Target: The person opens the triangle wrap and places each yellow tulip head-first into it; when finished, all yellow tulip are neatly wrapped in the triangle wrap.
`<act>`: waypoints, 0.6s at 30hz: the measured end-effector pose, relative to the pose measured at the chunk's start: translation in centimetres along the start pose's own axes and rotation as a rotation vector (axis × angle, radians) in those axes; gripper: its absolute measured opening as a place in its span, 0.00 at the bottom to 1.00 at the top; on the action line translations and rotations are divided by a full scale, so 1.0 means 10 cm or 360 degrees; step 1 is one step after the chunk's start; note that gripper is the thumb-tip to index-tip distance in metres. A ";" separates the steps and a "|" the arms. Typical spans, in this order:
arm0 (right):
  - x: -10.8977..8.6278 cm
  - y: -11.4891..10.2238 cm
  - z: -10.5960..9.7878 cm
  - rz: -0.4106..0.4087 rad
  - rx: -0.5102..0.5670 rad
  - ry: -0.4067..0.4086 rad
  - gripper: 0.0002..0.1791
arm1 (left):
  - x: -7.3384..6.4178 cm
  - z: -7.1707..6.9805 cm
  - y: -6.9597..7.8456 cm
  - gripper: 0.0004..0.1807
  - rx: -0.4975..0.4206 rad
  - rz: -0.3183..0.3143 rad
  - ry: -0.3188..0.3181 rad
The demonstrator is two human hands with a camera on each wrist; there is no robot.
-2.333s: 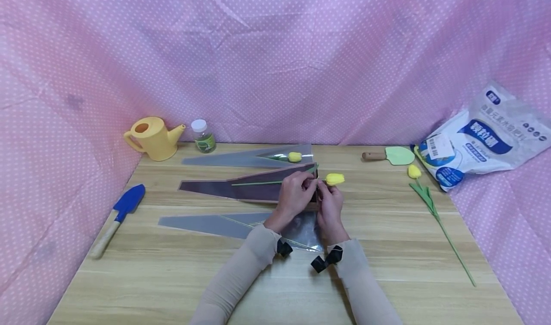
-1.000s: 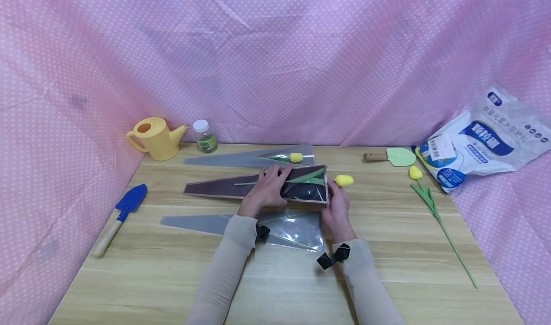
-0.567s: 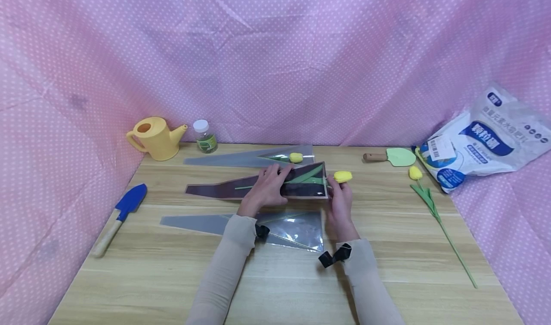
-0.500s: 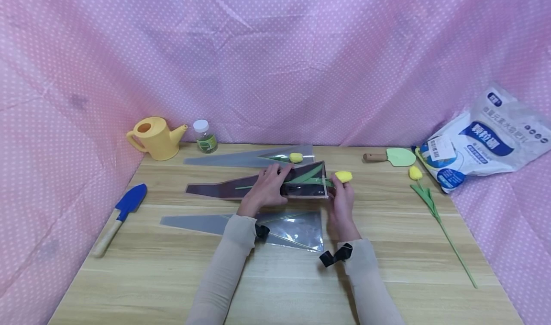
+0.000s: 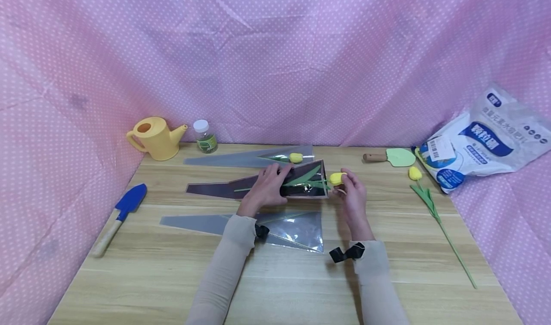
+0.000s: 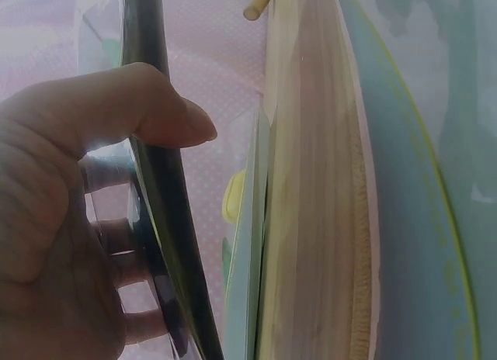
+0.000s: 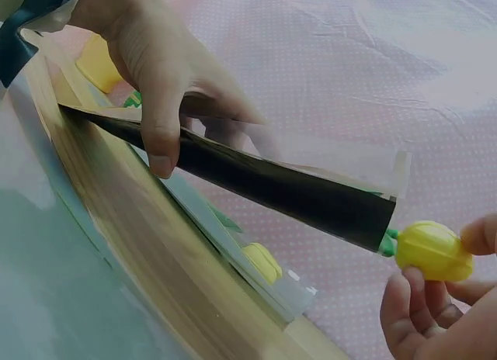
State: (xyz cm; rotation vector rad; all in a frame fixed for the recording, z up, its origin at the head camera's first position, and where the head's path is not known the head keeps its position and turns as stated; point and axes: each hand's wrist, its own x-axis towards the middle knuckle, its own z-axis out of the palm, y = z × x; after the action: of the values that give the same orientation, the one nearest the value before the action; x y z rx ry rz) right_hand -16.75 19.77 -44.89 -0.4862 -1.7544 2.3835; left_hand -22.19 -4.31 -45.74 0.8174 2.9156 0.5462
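Note:
Across its middle, a dark flower sleeve [image 5: 211, 190] with a clear front is gripped by my left hand [image 5: 268, 186]. The left wrist view shows the thumb on one side of the sleeve and the fingers on the other. A yellow tulip [image 7: 433, 251] has its stem and leaves inside; its bloom sticks out of the sleeve's wide right end. My right hand [image 5: 355, 198] pinches that bloom between thumb and fingers, just beyond the sleeve's mouth. In the right wrist view the sleeve's wide end is raised above the table.
Behind lies a clear sleeve [image 5: 224, 159] holding another yellow tulip [image 5: 295, 157]; a flat clear sleeve [image 5: 193, 222] lies in front. Left are a watering can [image 5: 157, 140], a jar [image 5: 206, 140] and a blue trowel [image 5: 131, 198]. Right are a green trowel [image 5: 400, 156], a loose tulip [image 5: 438, 217] and a bag [image 5: 482, 140].
My left hand has moved from the sleeve's mouth left to its middle. My right hand has shifted right, from below the bloom onto it, and the bloom now sits slightly closer to the mouth.

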 end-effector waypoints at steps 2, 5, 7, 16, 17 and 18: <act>0.00 0.00 0.01 -0.0023 0.0026 0.0019 0.07 | 0.00 0.00 0.00 0.56 0.0007 0.0007 0.0002; 0.00 0.02 0.02 -0.0049 0.0029 0.0044 0.05 | 0.00 -0.01 0.01 0.56 0.0011 0.0009 -0.0002; 0.00 0.03 0.02 -0.0066 0.0012 0.0057 0.07 | -0.01 -0.01 0.02 0.56 0.0014 0.0006 -0.0007; -0.03 0.08 0.09 -0.0094 -0.0210 0.0022 0.04 | 0.00 -0.02 0.02 0.57 0.0017 -0.0013 -0.0014; -0.04 0.08 0.10 -0.0085 -0.0223 0.0009 0.05 | 0.00 -0.02 0.02 0.57 0.0009 -0.0017 -0.0015; -0.04 0.08 0.10 -0.0075 -0.0250 -0.0003 0.06 | 0.00 -0.02 0.02 0.57 -0.0001 -0.0019 -0.0014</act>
State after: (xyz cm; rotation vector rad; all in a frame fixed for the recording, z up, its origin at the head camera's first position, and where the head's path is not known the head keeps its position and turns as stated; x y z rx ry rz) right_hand -16.64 18.45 -45.32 -0.4563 -1.9410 2.2261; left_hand -22.15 -4.24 -45.47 0.7996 2.9104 0.5411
